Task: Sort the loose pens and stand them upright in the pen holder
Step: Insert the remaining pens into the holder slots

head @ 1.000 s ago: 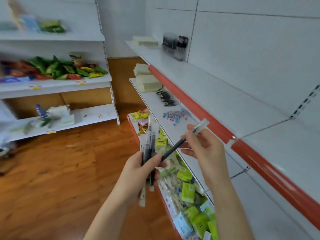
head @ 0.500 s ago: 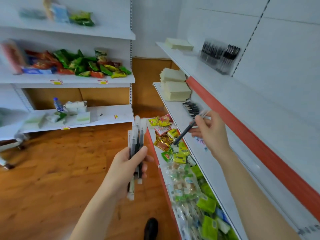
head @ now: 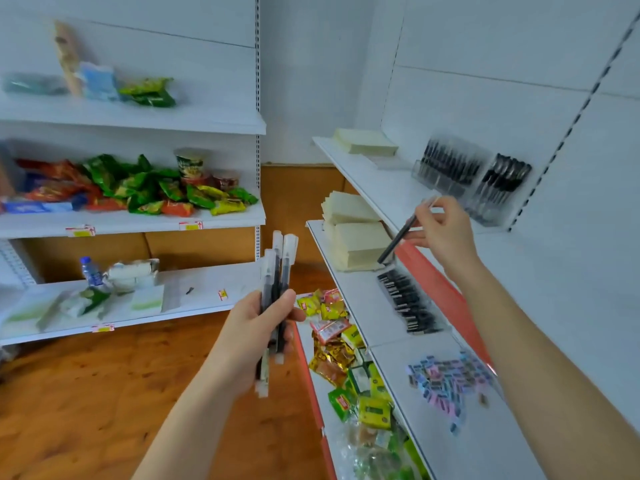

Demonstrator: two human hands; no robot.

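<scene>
My left hand grips a bundle of black pens with clear caps, held upright in front of the shelves. My right hand pinches a single black pen that slants down to the left, raised over the upper right shelf. Two clear pen holders filled with black pens stand against the back wall of that shelf, just beyond my right hand. A row of loose black pens lies on the shelf below.
Stacks of pale yellow notepads sit on the middle right shelf, another stack above. Small coloured erasers lie nearer me. Snack packets fill the lowest shelf. Left shelves hold packets. The floor is wooden.
My right hand has moved up and right with the single pen, toward the clear holders. My view has swung so that the holders sit closer. The left hand keeps its bundle.
</scene>
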